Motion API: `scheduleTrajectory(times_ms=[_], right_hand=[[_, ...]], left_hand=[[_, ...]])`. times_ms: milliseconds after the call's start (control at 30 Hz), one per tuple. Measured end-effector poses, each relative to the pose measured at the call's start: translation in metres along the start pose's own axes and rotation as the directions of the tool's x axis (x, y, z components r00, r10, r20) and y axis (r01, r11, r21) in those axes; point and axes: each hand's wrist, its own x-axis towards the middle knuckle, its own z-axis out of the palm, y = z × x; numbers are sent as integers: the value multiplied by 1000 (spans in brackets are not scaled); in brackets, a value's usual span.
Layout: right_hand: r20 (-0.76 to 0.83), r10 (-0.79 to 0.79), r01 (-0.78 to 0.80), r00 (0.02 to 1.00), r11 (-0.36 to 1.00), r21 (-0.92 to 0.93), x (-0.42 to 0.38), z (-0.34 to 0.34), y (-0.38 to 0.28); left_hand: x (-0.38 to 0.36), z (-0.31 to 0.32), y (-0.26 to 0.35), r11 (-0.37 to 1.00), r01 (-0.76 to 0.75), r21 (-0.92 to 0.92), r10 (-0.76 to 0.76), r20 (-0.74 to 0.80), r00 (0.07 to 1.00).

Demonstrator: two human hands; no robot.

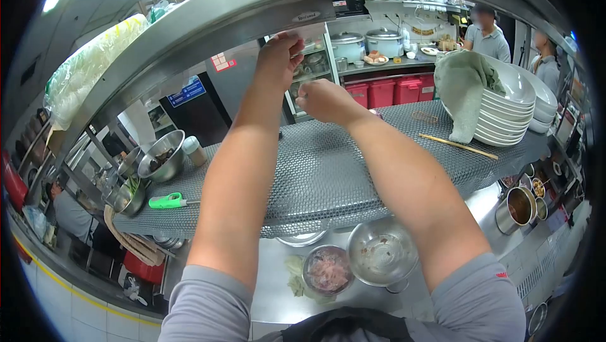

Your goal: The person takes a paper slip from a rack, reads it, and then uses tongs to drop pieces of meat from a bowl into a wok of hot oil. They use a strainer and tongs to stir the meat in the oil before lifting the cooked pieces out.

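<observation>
Both my arms reach forward over a shelf (pixel 315 165) covered with grey perforated matting. My left hand (pixel 282 53) is raised highest, just under the metal overhead rail (pixel 246 26), with its fingers curled in. Lower and to the right, my right hand (pixel 327 101) is closed, its thumb side facing the left hand, with a gap between the two. I cannot make out what, if anything, the fingers of either hand hold. Below the shelf, a bowl of pinkish raw meat (pixel 328 270) and a larger, stained metal bowl (pixel 382 252) sit on the steel counter (pixel 271 301).
Stacked white plates (pixel 505 118) with a green cloth (pixel 461 89) over them stand at the shelf's right, near chopsticks (pixel 459 146). Leftward are a green lighter (pixel 168 200), metal bowls (pixel 165 164) and a shaker bottle (pixel 194 151). Pots (pixel 512 210) stand lower right. Several people work farther off.
</observation>
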Motion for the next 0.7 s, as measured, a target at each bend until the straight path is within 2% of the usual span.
scheduleTrajectory(times_ms=[67,133,200,433,533,700], right_hand=[[-2,-3,3,1000,1000,0,0,2,2],[-75,-42,42,996,999,-1,1,3,3],[-55,-26,27,998,1000,10,2,2,4],[8,36,-36,999,998,45,1,-1,3],[-31,-4,5,1000,999,43,4,6,7],[1,-11,11,1000,999,33,4,5,8]], left_hand=[[-2,1,-5,1000,-4,30,5,-35,999],[-8,2,-7,998,-5,56,9,-71,997],[-12,3,-10,995,-52,85,62,-123,990],[-19,8,-15,997,-80,18,82,-167,983],[-16,8,-15,995,-90,40,95,-146,985],[-15,4,-13,994,-106,33,109,-136,985]])
